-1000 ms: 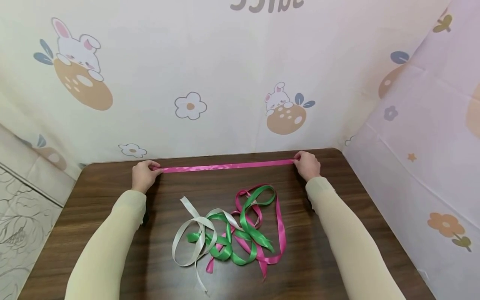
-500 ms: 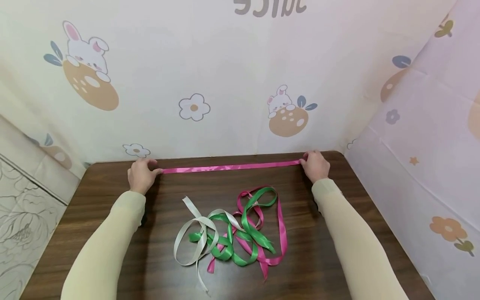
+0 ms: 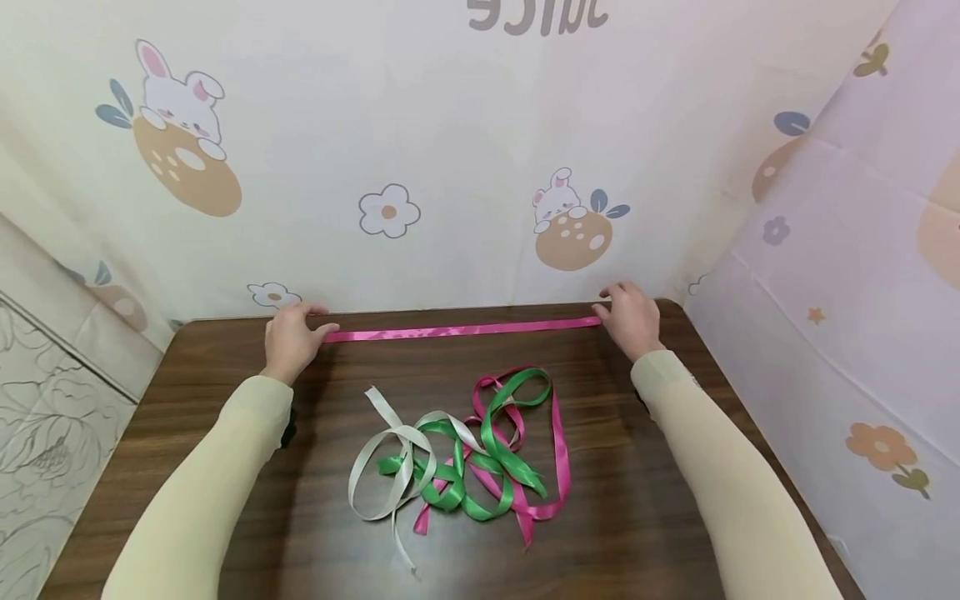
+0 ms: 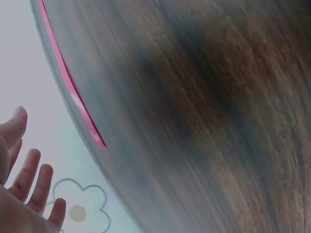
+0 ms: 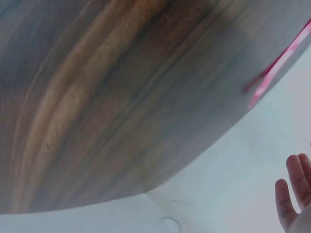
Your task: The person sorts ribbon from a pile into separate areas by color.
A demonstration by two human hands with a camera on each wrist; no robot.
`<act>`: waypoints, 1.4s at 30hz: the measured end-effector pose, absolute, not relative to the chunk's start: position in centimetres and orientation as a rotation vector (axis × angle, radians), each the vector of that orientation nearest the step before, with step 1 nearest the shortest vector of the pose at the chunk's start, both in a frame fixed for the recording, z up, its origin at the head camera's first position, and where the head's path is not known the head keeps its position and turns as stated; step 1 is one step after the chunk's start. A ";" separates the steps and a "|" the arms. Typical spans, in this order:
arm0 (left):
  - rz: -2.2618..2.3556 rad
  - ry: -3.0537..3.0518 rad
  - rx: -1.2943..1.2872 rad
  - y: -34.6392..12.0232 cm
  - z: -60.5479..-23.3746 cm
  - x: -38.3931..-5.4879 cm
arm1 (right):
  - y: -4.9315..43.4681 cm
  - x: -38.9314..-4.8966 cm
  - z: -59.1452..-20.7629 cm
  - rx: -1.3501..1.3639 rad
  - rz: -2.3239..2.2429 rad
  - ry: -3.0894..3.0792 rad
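A straight pink ribbon [image 3: 457,331] lies across the back of the wooden table. At its left end is my left hand [image 3: 291,340], thumb and fingers spread apart. In the left wrist view that hand [image 4: 29,194] is clear of the ribbon's free end [image 4: 90,124]. Beside the right end, my right hand [image 3: 630,321] has its thumb and fingers apart and holds nothing. Loose fingers [image 5: 296,179] show at the edge of the right wrist view, away from the ribbon [image 5: 272,77].
Nearer on the table [image 3: 360,333] lies a tangle of a white ribbon [image 3: 358,471], a green ribbon [image 3: 501,450] and another pink ribbon [image 3: 561,458]. A printed cloth [image 3: 465,125] hangs along the table's back edge, and more cloth [image 3: 825,375] runs along its right side.
Both hands have let go of the pink ribbon's ends, and their fingers have spread. The ribbon stays stretched along the back. The tangled ribbons have not moved.
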State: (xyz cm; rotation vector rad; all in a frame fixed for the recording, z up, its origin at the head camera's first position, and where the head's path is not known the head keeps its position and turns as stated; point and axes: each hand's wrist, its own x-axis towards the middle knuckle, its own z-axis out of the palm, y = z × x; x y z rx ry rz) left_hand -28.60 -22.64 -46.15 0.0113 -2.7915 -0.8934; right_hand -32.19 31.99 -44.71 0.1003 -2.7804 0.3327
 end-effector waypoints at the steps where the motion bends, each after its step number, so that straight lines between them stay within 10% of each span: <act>1: -0.891 -2.787 0.004 -22.6 -46.0 -28.5 | 31.9 -32.1 -44.5 0.112 0.335 -2.778; 42: -0.844 -2.759 -0.286 -16.1 -44.4 -25.5 | 26.3 -27.3 -42.3 0.421 0.379 -2.732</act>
